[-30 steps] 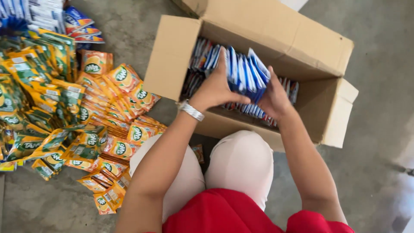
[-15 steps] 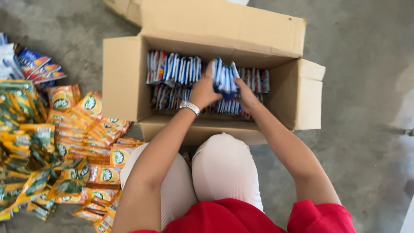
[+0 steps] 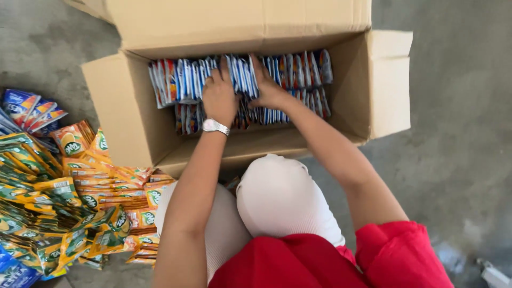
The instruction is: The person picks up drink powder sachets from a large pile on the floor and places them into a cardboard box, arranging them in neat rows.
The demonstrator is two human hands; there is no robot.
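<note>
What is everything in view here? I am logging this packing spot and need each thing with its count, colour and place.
Cardboard box: one, brown, open, on the floor ahead of the knees.
Blue sachets: too many to count, blue, white and red, standing on edge in rows inside the box.
Orange sachets: too many to count, orange, heaped on the floor left of the box.
Green sachets: many, green and yellow, heaped at far left.
Loose blue sachets: a few, blue, on the floor at upper left.
Floor: grey concrete.
Watch: one, silver, on the left wrist.
Left hand: on the blue sachets in the box.
Right hand: fingers pressed among the same sachets.
</note>
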